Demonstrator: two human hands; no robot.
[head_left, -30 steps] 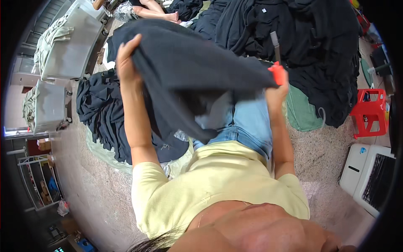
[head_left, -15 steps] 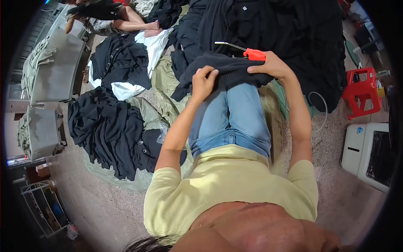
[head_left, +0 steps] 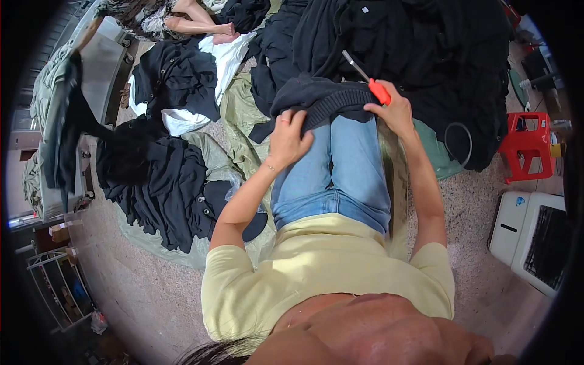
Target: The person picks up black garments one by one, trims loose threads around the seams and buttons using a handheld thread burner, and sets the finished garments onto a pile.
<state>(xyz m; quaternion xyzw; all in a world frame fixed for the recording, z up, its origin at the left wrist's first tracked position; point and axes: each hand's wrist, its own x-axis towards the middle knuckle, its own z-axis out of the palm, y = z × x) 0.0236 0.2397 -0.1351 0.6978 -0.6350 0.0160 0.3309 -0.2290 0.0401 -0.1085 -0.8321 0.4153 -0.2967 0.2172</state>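
Note:
Across my thighs lies a black knitted garment [head_left: 316,100], its ribbed band facing up. My left hand [head_left: 289,139] grips the garment's near left edge, fingers curled over the cloth. In my right hand [head_left: 395,112] is a tool with a red-orange handle [head_left: 379,92] and a slim metal end pointing up and left; its exact kind cannot be made out. That hand is at the garment's right end, its thumb by the ribbing.
Black garments are heaped ahead [head_left: 413,67] and at left [head_left: 164,188]. A co-worker's bare legs [head_left: 194,24] show at the upper left; an arm there holds a blurred black garment [head_left: 70,128]. Grey carts [head_left: 100,79] line the left. A red stool [head_left: 529,143] and white appliance [head_left: 511,234] stand right.
The garment's ribbed band has turned into view. My left hand has moved lower, and the tool has tilted more upright. At left, the co-worker's black garment has swung into view.

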